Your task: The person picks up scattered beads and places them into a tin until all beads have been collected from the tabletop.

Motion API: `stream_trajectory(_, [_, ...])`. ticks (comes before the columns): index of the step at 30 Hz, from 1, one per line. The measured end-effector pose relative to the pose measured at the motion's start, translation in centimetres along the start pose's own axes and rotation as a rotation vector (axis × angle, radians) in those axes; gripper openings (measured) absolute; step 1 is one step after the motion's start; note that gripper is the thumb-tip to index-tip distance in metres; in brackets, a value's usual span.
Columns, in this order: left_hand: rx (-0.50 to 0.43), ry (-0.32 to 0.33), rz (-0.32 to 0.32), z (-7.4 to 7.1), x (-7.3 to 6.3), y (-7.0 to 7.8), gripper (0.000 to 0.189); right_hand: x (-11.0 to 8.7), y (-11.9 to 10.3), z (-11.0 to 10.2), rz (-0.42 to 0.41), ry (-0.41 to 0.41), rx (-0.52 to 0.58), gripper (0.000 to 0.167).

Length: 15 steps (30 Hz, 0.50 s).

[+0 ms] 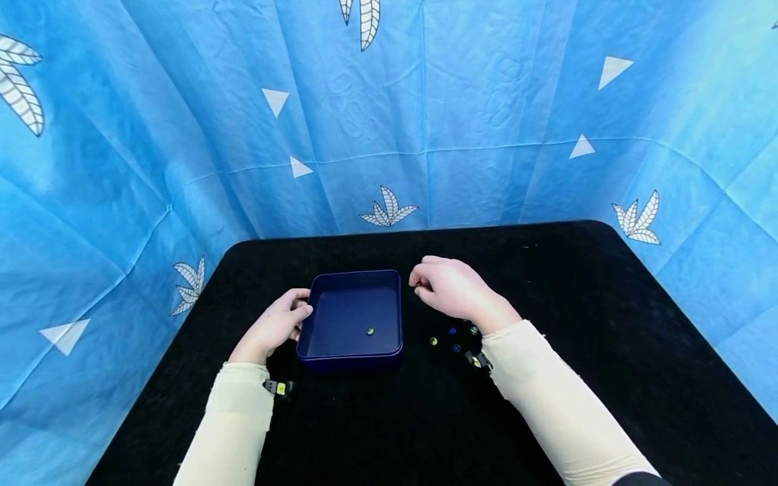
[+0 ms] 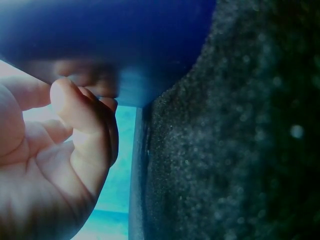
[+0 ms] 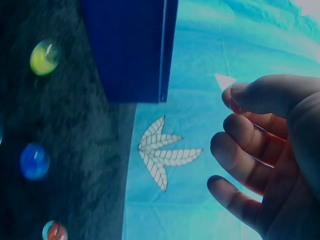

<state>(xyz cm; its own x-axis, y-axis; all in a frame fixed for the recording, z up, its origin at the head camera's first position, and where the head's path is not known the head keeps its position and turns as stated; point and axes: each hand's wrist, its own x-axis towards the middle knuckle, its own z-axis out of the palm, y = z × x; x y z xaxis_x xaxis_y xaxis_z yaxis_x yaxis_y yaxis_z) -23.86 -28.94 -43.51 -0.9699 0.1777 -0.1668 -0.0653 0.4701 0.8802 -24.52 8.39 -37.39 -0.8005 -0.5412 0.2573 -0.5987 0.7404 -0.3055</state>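
Observation:
A dark blue square box [image 1: 355,307] without a lid sits on the black table, with one green marble [image 1: 370,331] lying inside it. My left hand [image 1: 279,322] grips the box's left side, its thumb at the rim. In the left wrist view the fingers bend against the blue wall [image 2: 125,40]. Raised just right of the box is my right hand [image 1: 452,287], its thumb and index fingertips together and the other fingers bent. Whether a marble is hidden between those tips I cannot tell. Below that hand lie a yellow marble [image 3: 45,57] and a blue marble [image 3: 35,161].
Several marbles are grouped right of the box under my right wrist, among them a red-and-clear one [image 3: 55,231]. Black cloth [image 1: 577,290] covers the table. A blue patterned curtain [image 1: 474,135] hangs behind and at both sides.

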Motion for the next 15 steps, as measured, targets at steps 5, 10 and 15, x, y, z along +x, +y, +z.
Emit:
stream_trajectory(5, [0.003, 0.004, -0.003, -0.2, -0.1, -0.1, 0.046, 0.7, -1.1, 0.4, -0.050, 0.016, -0.001, 0.007])
stream_trajectory(10, [-0.009, 0.003, 0.002, -0.3, -0.2, 0.0, 0.046, 1.3, -1.9, 1.1, -0.094, 0.020, -0.012, 0.005])
stream_trajectory(15, [-0.025, -0.007, 0.007, -0.1, -0.5, 0.6, 0.046, 2.0, -2.9, 1.6, -0.113, -0.005, -0.019, 0.005])
